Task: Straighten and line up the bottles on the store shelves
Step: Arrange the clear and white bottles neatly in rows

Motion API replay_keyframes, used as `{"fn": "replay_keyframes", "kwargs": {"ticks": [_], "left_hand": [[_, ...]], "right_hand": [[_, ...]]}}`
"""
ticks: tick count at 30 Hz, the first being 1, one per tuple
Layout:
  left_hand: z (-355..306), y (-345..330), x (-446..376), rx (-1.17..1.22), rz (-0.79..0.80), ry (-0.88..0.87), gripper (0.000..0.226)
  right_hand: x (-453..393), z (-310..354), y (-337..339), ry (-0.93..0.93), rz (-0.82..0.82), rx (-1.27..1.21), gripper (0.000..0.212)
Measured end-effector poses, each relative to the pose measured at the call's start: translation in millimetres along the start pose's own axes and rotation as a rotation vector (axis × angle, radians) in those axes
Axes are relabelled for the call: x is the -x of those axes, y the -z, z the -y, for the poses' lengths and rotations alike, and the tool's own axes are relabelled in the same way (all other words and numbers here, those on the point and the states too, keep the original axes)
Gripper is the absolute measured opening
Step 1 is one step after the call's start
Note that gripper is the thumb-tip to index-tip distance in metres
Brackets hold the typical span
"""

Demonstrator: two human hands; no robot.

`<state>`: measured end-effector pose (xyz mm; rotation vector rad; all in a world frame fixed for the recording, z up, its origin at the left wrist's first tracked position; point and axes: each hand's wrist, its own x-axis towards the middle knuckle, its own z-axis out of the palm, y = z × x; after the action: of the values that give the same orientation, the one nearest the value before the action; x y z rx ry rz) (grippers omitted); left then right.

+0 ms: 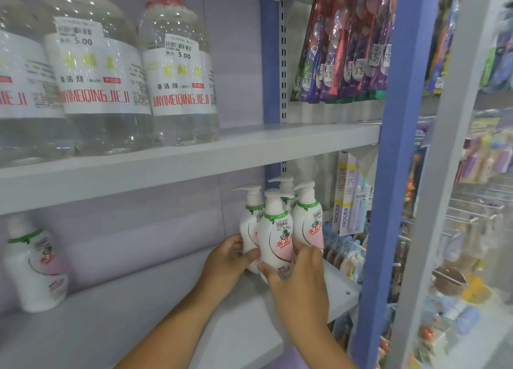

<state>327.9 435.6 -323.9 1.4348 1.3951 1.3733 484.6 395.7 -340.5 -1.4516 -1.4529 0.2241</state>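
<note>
Several white pump bottles with pink labels and green neck bands stand bunched at the right end of the lower shelf (166, 307). My left hand (226, 260) grips the leftmost pump bottle (249, 224) low on its side. My right hand (298, 282) wraps round the base of the front pump bottle (277, 235). Another pump bottle (309, 219) stands upright to the right, and a fourth (286, 187) is mostly hidden behind them. A lone pump bottle (36, 266) stands far left on the same shelf.
Large clear cleaner bottles with orange caps (177, 71) line the upper shelf (249, 152). A blue upright post (388, 174) borders the shelf on the right. Hanging toothbrush packs (347, 41) and small packets (349, 196) fill the bay behind it.
</note>
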Motion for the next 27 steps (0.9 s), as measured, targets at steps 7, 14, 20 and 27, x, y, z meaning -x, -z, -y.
{"fn": "replay_keyframes", "kwargs": {"ticks": [7, 14, 20, 27], "left_hand": [[-12, 2, 23, -0.213, -0.207, -0.118, 0.031], [-22, -19, 49, -0.417, -0.060, -0.096, 0.043], [-15, -22, 44, -0.468, -0.106, -0.123, 0.038], [-12, -20, 46, -0.414, -0.126, -0.193, 0.049]], "right_hand": [[-19, -14, 40, -0.050, -0.084, -0.301, 0.048], [-63, -46, 49, -0.116, 0.289, -0.457, 0.056], [-66, -59, 35, -0.087, 0.272, -0.391, 0.071], [-62, -60, 33, -0.035, 0.240, -0.327, 0.063]]}}
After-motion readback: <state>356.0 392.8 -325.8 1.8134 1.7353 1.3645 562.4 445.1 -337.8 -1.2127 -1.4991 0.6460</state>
